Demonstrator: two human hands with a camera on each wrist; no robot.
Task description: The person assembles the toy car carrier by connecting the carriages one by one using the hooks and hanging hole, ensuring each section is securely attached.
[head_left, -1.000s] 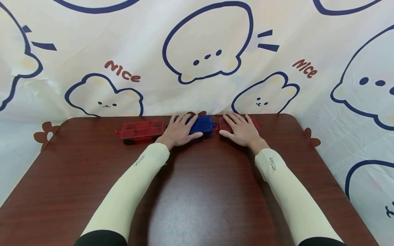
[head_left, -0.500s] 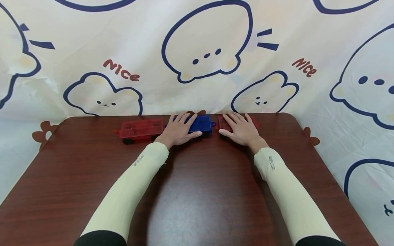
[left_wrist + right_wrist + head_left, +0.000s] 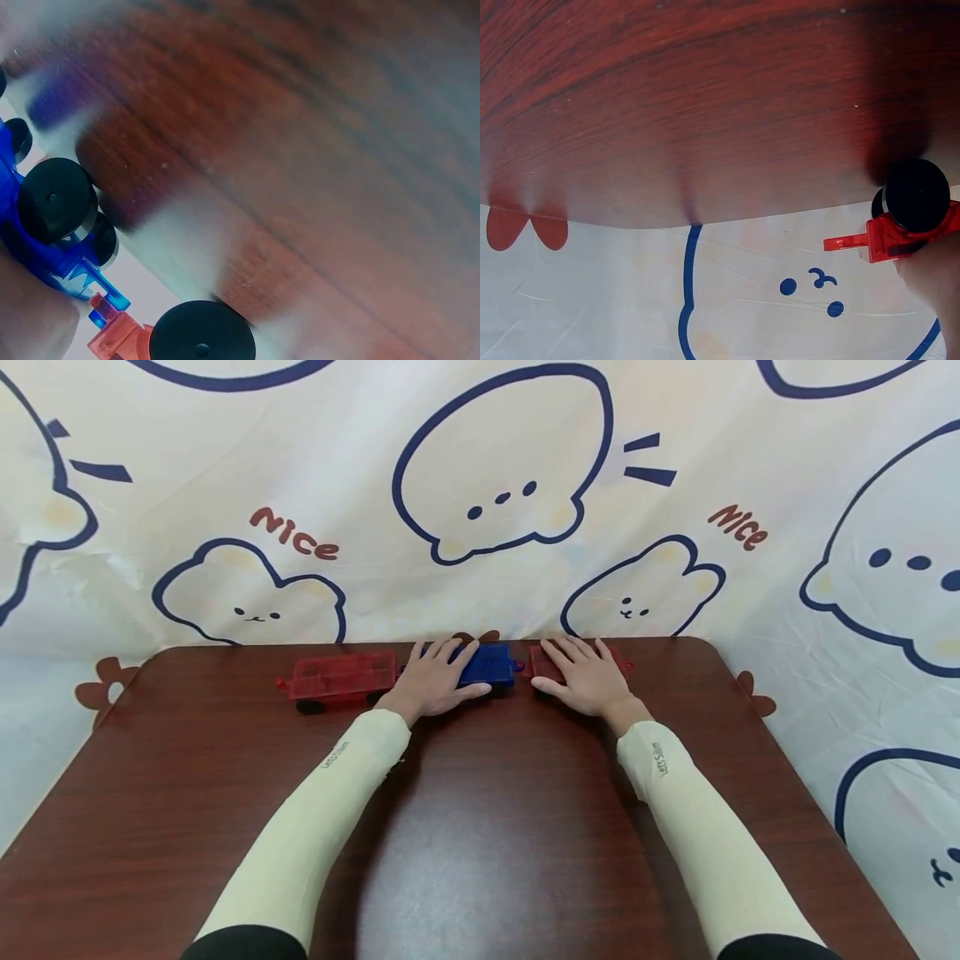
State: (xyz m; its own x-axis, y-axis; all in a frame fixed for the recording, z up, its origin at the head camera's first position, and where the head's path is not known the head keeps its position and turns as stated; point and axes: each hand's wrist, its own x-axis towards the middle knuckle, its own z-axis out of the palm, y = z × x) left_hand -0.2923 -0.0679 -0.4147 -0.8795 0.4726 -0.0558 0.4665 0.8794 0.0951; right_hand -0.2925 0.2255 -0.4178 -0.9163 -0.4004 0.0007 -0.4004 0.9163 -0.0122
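A row of toy wagons with black wheels lines the far edge of the table. My left hand rests on the blue wagon, fingers spread and straight, covering its left part. To the right, my right hand lies flat over a smaller-looking red wagon, mostly hidden beneath it. A longer red wagon stands left of my left hand, untouched. In the left wrist view, the blue wagon meets the red coupling end to end. The right wrist view has the red wagon's hitch and a wheel.
The dark brown wooden table has rounded far corners. Behind it hangs a pale cloth printed with cartoon outlines, right against the wagons' side of the table.
Both hands stay on the same wagons. The view shifts very slightly; nothing else visibly moves.
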